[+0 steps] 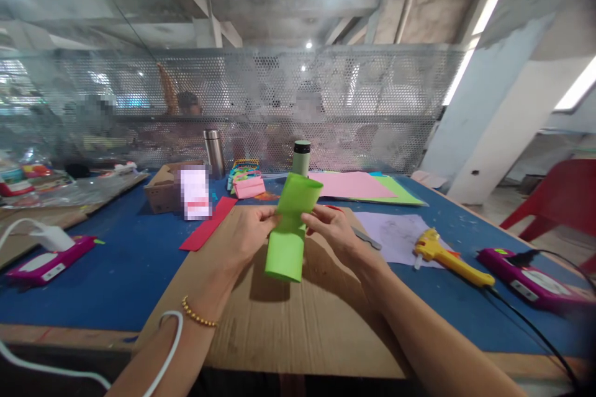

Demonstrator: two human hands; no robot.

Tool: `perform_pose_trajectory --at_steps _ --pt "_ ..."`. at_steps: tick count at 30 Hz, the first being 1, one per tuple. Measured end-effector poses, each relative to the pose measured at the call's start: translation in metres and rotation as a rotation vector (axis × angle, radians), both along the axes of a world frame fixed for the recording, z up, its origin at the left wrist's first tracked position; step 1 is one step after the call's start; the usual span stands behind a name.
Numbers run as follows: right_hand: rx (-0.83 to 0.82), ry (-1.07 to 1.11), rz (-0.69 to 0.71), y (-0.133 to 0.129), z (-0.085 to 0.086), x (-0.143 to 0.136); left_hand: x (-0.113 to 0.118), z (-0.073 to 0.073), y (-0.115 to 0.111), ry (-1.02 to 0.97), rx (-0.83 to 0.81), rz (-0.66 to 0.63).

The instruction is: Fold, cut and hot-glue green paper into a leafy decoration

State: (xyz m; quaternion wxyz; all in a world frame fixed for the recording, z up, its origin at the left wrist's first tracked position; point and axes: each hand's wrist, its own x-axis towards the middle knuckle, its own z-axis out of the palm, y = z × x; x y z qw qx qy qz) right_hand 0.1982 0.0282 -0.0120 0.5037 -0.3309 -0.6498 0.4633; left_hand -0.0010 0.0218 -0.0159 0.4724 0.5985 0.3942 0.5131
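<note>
A strip of bright green paper (286,254), curved at its top and bottom ends, is held up over a brown cardboard sheet (288,335). My left hand (254,229) pinches its left edge near the middle. On the opposite edge, my right hand (330,226) grips it between thumb and fingers. Behind my right hand, a red-handled tool shows partly, and the grey blade (367,238) lies just to the right. A gold bead bracelet circles my left wrist.
A yellow glue gun (451,257) lies on lilac paper (395,232) at right, near a purple power strip (526,279). At left are a red strip (209,223), a phone (195,193) and a cardboard box (161,189). Bottles, small paper bags (249,186) and pink sheets (349,185) stand behind.
</note>
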Motion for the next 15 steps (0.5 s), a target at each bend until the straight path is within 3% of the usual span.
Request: perform_pose_trajectory --at_steps 3,7,11,15 --pt "0.003 0.05 -0.119 0.005 0.0 0.004 0.003 0.001 -0.006 0.01 -0.085 -0.091" --pt "-0.031 0.057 -0.138 0.012 -0.006 0.006 0.006 0.001 -0.009 -0.005 -0.17 -0.181" --pt "-0.058 0.031 -0.078 0.01 -0.011 0.001 0.007 0.001 -0.007 -0.039 -0.177 -0.158" --pt "-0.075 0.027 -0.025 0.008 -0.013 -0.004 0.004 0.006 -0.009 0.051 -0.117 -0.089"
